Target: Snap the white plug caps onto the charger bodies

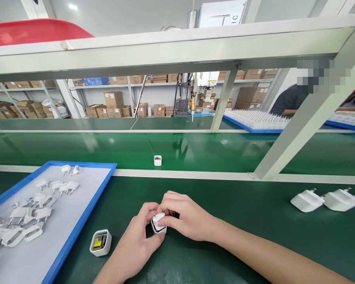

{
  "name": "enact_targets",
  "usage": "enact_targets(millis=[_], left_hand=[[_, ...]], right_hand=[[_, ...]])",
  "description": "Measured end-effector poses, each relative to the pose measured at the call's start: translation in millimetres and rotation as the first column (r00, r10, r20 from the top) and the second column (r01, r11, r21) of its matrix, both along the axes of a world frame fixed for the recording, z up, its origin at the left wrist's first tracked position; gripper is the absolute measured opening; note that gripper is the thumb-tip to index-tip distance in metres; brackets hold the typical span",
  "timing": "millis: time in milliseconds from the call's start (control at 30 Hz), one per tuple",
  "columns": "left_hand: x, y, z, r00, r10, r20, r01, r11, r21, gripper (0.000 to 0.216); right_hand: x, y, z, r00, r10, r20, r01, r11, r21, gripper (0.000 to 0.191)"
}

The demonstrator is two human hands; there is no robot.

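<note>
My left hand (136, 240) and my right hand (185, 217) meet over the green mat, both closed round one small white charger plug (157, 223). Its metal pins point up between my fingers. An open white charger housing (101, 242) with a yellow part inside stands just left of my left hand. A blue-rimmed tray (77, 227) at the left holds several loose white plug caps (32, 215).
Two finished white chargers (324, 200) lie at the right on the mat. One small white housing (157, 160) sits on the green conveyor belt beyond a white rail. A slanted frame post (301, 122) rises at right. Another person sits behind trays at the far right.
</note>
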State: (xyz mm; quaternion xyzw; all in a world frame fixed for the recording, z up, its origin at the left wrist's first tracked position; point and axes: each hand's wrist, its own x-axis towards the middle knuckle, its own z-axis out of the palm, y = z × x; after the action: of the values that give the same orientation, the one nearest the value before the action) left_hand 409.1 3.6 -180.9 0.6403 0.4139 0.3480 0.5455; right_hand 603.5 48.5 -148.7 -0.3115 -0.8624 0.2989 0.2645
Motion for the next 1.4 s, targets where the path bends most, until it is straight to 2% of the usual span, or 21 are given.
enact_targets(millis=[300, 400, 633, 767, 1067, 1400], left_hand=[[-2, -1, -1.1, 1.000, -0.008, 0.016, 0.009, 1.000, -0.018, 0.031], [-2, -1, 0.0, 1.000, -0.009, 0.018, 0.009, 1.000, -0.006, 0.034], [1, 0, -3.4, 0.996, 0.078, 0.049, -0.077, 0.997, -0.021, 0.056], [1, 1, -4.1, 0.990, 0.105, 0.098, -0.103, 0.994, -0.025, 0.049], [1, 1, 0.0, 0.991, 0.069, 0.118, -0.070, 0.998, 0.003, 0.031], [2, 1, -4.0, 0.988, 0.076, 0.135, -0.077, 0.997, -0.001, 0.035]], right_hand=[[0, 0, -9.8, 0.997, 0.015, -0.081, -0.010, 0.999, 0.053, 0.015], [-1, -1, -9.7, 0.997, 0.052, -0.053, -0.046, 0.993, 0.109, 0.013], [-2, -5, -5.0, 0.999, 0.052, -0.013, -0.050, 0.989, 0.140, 0.017], [-2, -4, -3.0, 0.999, 0.024, 0.023, -0.027, 0.995, 0.099, 0.020], [-5, -10, -4.8, 0.997, -0.043, 0.057, 0.040, 0.998, 0.050, 0.017], [-8, -15, -15.1, 0.995, -0.067, 0.071, 0.052, 0.979, 0.197, 0.019]])
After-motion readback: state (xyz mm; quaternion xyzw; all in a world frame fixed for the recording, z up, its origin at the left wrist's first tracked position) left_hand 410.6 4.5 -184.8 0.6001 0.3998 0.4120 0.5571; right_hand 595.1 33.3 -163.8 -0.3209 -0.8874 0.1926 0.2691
